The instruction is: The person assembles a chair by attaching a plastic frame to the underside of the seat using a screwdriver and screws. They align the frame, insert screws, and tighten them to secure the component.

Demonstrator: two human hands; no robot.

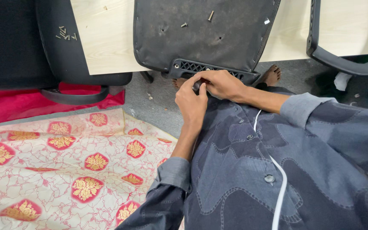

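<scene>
So from my head view, my left hand and right hand are pinched together on a small dark part right at the near edge of the upturned black seat pan. Two loose screws sit on top of the pan, well away from my fingers.

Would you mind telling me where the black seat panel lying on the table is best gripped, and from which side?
Probably by the ribbed plastic bracket on the near edge of the black seat panel. It juts past the table toward the person, where both the left hand and right hand already rest. Coming from the near side avoids the loose screws on top.
</scene>
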